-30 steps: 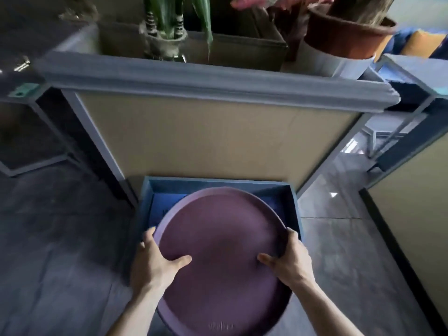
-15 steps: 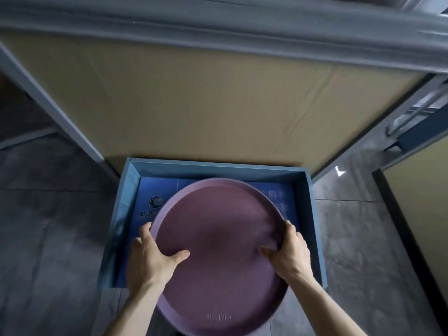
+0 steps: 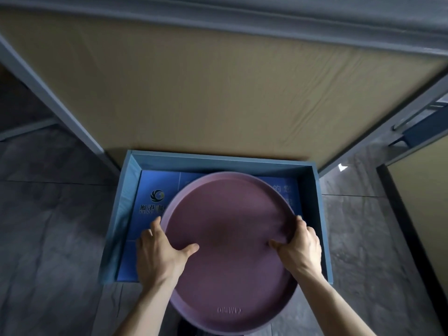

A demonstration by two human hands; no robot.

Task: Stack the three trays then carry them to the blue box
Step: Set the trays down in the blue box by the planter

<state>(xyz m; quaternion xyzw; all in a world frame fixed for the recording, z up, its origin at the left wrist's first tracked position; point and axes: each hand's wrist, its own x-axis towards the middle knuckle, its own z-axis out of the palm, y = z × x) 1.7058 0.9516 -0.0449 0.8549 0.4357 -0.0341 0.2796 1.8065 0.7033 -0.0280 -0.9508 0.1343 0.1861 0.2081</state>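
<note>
Nearest to us, our two bare forearms reach forward from 6 o'clock and grip a round purple tray (image 3: 230,241) by its rim. Our left hand (image 3: 160,251) clasps the edge at 9 o'clock, thumb lying on the tray's inner face, fingers (image 3: 155,226) curled over the outside. Our right hand (image 3: 299,248) clamps the edge at 3 o'clock the same way, thumb inside, fingers wrapped round the lip. Raised lettering sits near the tray's near edge; we cannot read it. Whether more trays lie beneath the top one we cannot tell.

The tray hangs over the open blue box (image 3: 320,214), its near rim jutting past the box's front wall toward 6 o'clock. The box stands on the grey tiled floor (image 3: 48,238), with printed blue card lining its bottom. Beyond, at 12 o'clock, rises a tan panel (image 3: 218,93) in a grey frame.
</note>
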